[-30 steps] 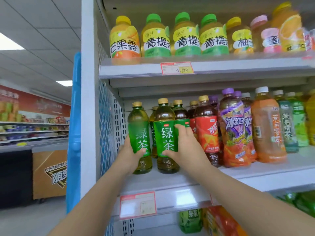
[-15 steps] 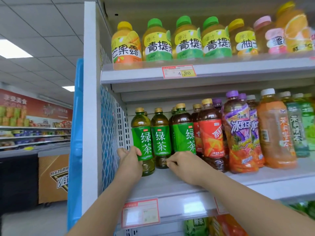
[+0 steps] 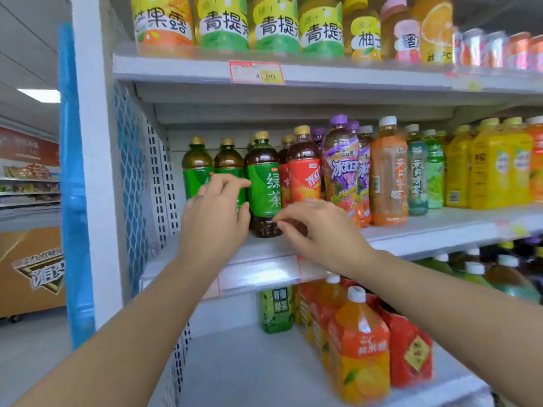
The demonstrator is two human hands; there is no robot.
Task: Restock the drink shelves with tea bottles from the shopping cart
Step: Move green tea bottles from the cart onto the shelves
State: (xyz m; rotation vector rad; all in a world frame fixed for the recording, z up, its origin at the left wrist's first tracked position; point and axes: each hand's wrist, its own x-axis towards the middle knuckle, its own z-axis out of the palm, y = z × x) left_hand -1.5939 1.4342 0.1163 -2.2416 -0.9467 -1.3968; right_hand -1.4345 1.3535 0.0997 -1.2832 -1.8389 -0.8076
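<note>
Three green-label tea bottles stand at the left end of the middle shelf (image 3: 435, 230): the left bottle (image 3: 196, 163), the middle bottle (image 3: 228, 160) and the front bottle (image 3: 263, 183), which stands nearer the edge. My left hand (image 3: 216, 218) hovers in front of the left and middle bottles, its fingers loosely spread across their labels and gripping nothing. My right hand (image 3: 318, 230) is lower and to the right. Its fingertips lie relaxed next to the front bottle's dark base. The shopping cart is out of view.
Red iced-tea bottles (image 3: 304, 171), purple bottles (image 3: 342, 168) and an orange bottle (image 3: 388, 174) crowd the shelf to the right. Juice bottles (image 3: 223, 24) fill the top shelf. Orange cartons (image 3: 360, 348) stand on the lower shelf. A white upright (image 3: 91, 171) bounds the left side.
Both hands have let go of the green tea bottles, which now stand on the shelf, and have drawn back slightly. The view has dropped and moved closer.
</note>
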